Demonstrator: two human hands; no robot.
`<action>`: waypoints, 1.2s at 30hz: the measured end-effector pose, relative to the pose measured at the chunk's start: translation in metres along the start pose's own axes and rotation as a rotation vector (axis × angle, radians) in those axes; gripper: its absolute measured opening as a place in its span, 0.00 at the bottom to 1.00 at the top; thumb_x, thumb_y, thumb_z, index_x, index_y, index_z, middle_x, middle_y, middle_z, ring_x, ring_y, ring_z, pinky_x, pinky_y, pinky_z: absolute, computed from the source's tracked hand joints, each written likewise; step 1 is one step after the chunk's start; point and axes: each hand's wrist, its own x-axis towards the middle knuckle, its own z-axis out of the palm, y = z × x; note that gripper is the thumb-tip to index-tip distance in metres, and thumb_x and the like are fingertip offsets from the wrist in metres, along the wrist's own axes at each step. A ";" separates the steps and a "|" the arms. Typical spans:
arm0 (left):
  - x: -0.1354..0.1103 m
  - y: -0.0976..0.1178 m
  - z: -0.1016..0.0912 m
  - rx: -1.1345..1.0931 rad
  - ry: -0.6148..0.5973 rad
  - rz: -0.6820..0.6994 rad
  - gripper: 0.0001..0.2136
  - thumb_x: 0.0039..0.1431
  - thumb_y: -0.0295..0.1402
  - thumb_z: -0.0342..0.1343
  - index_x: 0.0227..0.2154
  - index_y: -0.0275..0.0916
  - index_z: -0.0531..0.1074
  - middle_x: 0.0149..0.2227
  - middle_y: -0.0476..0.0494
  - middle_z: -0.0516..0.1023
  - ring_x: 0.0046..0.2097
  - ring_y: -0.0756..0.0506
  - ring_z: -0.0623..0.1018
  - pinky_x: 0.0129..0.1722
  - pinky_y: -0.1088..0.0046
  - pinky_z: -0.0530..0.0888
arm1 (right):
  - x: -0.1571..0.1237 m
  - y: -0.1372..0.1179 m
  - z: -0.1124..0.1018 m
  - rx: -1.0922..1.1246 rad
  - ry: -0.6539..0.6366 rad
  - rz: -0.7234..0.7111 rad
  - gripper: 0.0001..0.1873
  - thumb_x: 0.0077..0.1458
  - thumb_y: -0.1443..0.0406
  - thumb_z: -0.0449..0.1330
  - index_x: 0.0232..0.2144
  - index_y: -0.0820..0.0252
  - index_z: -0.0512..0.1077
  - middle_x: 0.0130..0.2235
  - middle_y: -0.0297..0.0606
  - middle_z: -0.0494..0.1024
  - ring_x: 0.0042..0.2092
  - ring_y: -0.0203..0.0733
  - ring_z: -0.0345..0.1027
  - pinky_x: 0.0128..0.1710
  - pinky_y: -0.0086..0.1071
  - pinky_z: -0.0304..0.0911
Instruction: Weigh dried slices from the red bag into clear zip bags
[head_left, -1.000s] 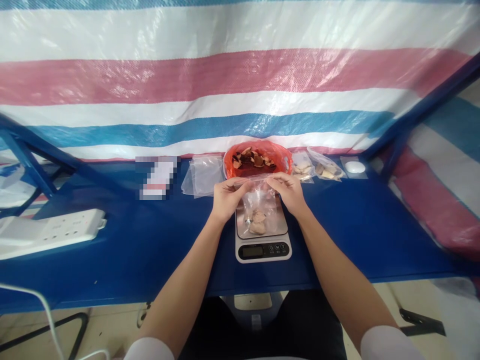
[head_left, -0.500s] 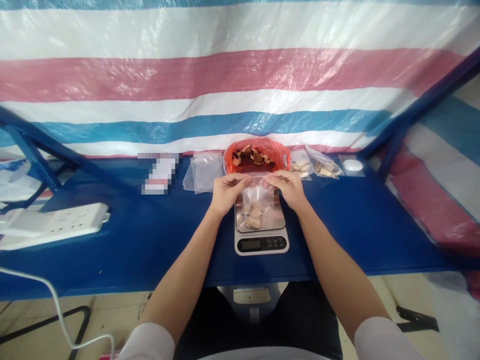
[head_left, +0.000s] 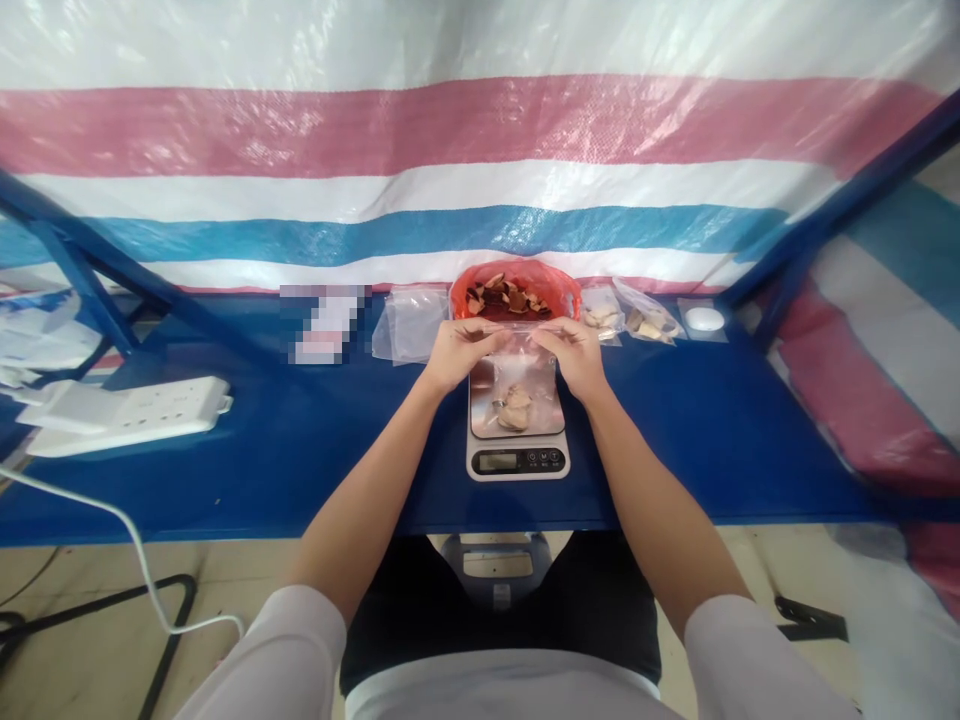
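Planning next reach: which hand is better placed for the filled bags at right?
Likely the right hand, nearer the filled bags; the left hand is farther off. Both pinch the clear bag over the scale, so right must release first.

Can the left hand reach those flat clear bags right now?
Probably yes: the flat clear bags lie just beside the left hand, nothing between, though its grip on the bag of pale pieces would need freeing.
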 end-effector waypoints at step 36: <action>-0.014 -0.005 -0.001 0.000 0.096 0.031 0.09 0.50 0.39 0.68 0.25 0.38 0.82 0.27 0.46 0.82 0.30 0.49 0.77 0.35 0.74 0.74 | -0.003 -0.005 0.005 0.024 -0.058 0.108 0.16 0.41 0.54 0.72 0.29 0.58 0.79 0.25 0.34 0.79 0.26 0.39 0.73 0.19 0.29 0.70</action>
